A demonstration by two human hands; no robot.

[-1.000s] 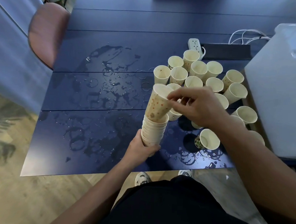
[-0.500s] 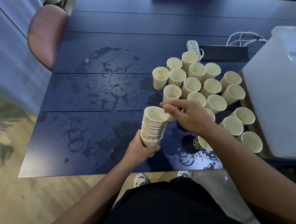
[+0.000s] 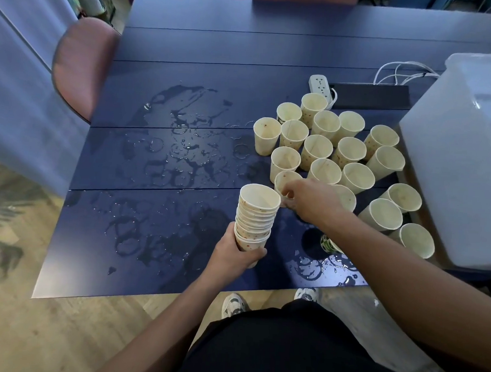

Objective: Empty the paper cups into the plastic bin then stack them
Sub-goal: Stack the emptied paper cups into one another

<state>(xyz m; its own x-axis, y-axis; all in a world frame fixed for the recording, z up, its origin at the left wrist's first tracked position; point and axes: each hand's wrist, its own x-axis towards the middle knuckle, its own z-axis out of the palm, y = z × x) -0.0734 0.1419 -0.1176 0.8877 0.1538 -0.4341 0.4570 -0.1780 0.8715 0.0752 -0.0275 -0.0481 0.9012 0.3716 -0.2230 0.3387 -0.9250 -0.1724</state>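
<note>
Stacking in progress: left hand (image 3: 236, 252) is wrapping its grip round the stack (image 3: 255, 214) base, just above the wet worktop (image 3: 150, 237). Right hand (image 3: 309, 200) is pinching the next cup (image 3: 284, 180) at the rim. I'd lift straight up, clear its neighbours, then seat it squarely.

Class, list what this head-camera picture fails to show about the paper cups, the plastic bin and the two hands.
- Translucent white plastic bin: contents unseen; frame's right edge cuts it.
- Dark patterned paper cup: mostly hidden under the right forearm.
- Right hand: fingertips at a cream paper cup; grip unclear.
- Left hand: covers the cup stack base.
</note>
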